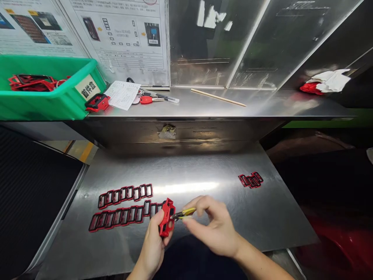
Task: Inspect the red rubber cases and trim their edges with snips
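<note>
Low over the front of the metal table, my left hand (153,243) grips a red and black plastic frame (167,218) between thumb and fingers. My right hand (214,225) is closed on small pliers or nippers with yellow handles (188,212). Their dark jaws reach the right side of the held frame; whether they bite on it I cannot tell. Just left of it lie two rows of similar frames, an upper row (125,193) and a lower row (116,218), partly hidden behind the held one. A smaller group of frames (251,180) rests at the table's right.
A metal shelf (262,103) crosses behind the table. On it are a green bin (37,105) of red parts, a single red-black part (98,102), a paper slip (122,95), keys (147,99), a pen (167,98), a wooden stick (218,97) and crumpled white paper (333,81).
</note>
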`<state>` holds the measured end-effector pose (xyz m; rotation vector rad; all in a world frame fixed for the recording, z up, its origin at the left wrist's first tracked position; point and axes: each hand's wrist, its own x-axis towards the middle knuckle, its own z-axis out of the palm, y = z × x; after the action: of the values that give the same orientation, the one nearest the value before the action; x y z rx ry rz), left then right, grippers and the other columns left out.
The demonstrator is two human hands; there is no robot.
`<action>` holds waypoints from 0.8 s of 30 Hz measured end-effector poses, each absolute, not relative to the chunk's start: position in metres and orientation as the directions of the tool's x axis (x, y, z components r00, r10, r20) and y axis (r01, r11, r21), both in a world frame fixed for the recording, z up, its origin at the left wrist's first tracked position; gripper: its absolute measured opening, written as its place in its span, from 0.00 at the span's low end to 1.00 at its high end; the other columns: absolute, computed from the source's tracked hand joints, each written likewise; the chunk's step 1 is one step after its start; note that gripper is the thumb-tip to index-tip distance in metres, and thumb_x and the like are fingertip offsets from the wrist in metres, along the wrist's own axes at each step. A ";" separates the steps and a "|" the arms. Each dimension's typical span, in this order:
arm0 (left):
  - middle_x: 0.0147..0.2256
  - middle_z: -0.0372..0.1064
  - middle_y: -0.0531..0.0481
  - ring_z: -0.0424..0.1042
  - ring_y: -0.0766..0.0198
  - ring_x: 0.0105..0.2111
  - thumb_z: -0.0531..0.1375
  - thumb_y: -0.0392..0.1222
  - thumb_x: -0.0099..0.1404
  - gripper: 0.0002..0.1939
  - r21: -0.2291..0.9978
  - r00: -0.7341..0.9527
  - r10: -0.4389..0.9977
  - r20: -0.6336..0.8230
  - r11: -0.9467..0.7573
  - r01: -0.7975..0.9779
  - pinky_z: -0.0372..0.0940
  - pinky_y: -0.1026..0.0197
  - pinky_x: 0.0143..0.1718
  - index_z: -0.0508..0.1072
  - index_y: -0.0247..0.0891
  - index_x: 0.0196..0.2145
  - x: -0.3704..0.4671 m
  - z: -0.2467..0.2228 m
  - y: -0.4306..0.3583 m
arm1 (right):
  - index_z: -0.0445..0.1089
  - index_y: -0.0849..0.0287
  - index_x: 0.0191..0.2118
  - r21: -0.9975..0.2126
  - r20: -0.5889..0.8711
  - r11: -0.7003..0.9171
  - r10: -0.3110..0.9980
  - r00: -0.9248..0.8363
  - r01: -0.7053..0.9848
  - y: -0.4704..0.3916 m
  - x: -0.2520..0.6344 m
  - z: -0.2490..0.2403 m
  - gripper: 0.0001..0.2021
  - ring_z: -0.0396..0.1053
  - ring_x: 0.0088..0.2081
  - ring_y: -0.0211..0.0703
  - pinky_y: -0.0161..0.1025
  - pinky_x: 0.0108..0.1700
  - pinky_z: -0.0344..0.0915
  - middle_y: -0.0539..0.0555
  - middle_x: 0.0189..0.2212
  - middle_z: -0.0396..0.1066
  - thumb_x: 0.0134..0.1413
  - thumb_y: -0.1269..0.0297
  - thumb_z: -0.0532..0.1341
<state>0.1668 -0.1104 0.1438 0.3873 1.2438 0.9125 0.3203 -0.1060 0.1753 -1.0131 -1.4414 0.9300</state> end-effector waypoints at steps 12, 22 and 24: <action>0.13 0.49 0.60 0.44 0.73 0.16 0.60 0.59 0.57 0.24 0.709 0.130 0.797 -0.589 0.588 -0.390 0.48 0.69 0.20 0.63 0.37 0.16 0.170 0.154 -0.116 | 0.55 0.56 0.25 -0.901 -0.410 -0.414 0.910 0.056 0.129 -0.099 0.355 0.033 0.17 0.58 0.17 0.33 0.33 0.24 0.57 0.40 0.17 0.59 0.39 0.61 0.67; 0.16 0.53 0.59 0.48 0.71 0.17 0.60 0.60 0.55 0.23 0.732 0.103 0.791 -0.604 0.601 -0.322 0.49 0.66 0.20 0.64 0.38 0.18 0.170 0.150 -0.120 | 0.67 0.58 0.54 -0.963 -0.260 -0.270 0.939 -0.224 -0.014 -0.099 0.323 0.110 0.26 0.64 0.29 0.38 0.37 0.34 0.63 0.48 0.28 0.65 0.50 0.53 0.63; 0.17 0.57 0.57 0.51 0.70 0.18 0.61 0.60 0.55 0.22 0.767 0.074 0.808 -0.584 0.580 -0.274 0.49 0.65 0.20 0.66 0.38 0.19 0.169 0.146 -0.122 | 0.68 0.58 0.54 -0.964 -0.220 -0.253 0.930 -0.294 -0.081 -0.101 0.311 0.132 0.26 0.58 0.26 0.34 0.35 0.31 0.59 0.45 0.25 0.61 0.49 0.53 0.65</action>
<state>0.1687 -0.1220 0.1460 0.5355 1.2447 0.8729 0.3113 -0.1009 0.1320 -1.1445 -1.2007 1.6572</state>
